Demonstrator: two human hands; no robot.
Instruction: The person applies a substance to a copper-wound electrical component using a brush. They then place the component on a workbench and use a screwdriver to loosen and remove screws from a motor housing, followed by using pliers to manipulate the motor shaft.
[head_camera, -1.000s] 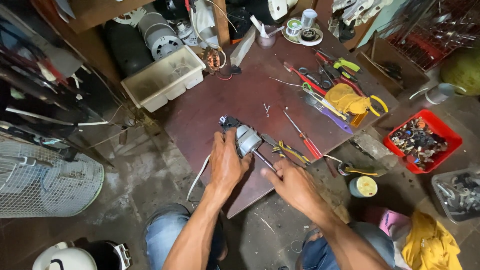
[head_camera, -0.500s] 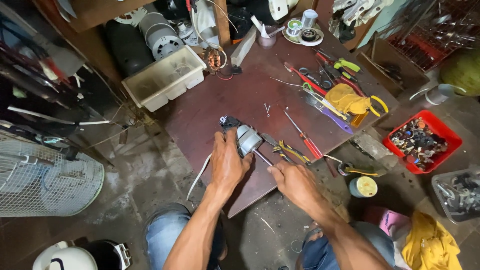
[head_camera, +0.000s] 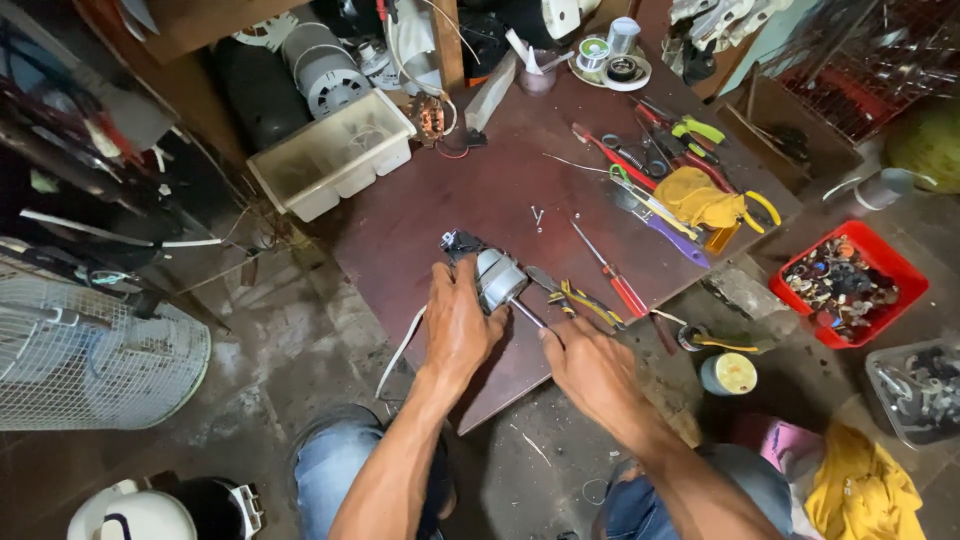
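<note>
A small grey electric motor (head_camera: 497, 277) with a thin metal shaft lies on a dark brown board (head_camera: 470, 190) on the floor. My left hand (head_camera: 460, 322) is closed over the motor's near side, holding it down. My right hand (head_camera: 590, 365) is just to the right, its fingertips pinching the end of the shaft. Yellow-handled pliers (head_camera: 583, 298) and a red-handled screwdriver (head_camera: 618, 282) lie on the board right beside the motor.
A white plastic bin (head_camera: 335, 155) sits at the board's far left corner. More hand tools and a yellow cloth (head_camera: 700, 197) lie at the right. A red tray of small parts (head_camera: 850, 280), a white fan grille (head_camera: 90, 365) and a tape roll (head_camera: 728, 373) rest on the concrete floor.
Both hands stay on the motor. The right hand has shifted slightly along the shaft; the motor has not visibly moved.
</note>
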